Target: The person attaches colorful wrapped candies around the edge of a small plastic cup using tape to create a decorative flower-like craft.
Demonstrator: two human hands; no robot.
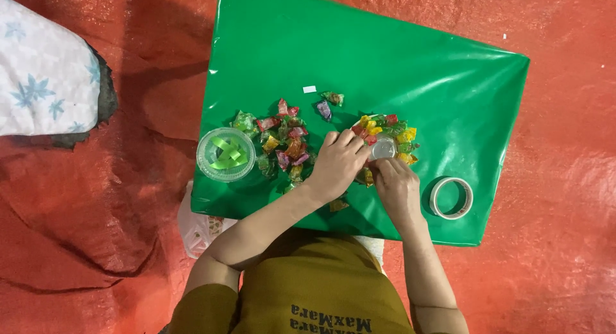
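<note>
A glossy green sheet covered the red floor. Mid-frame, left hand and right hand had fingers clamped on a small candy-ringed cup; a nudge might scatter sweets.

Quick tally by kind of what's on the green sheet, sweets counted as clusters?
Clear lidded tub: 1
Tape roll: 1
Small round container: 1
White paper scrap: 1
Wrapped-sweet clusters: 2, loose pile and ring
Total: 6
</note>
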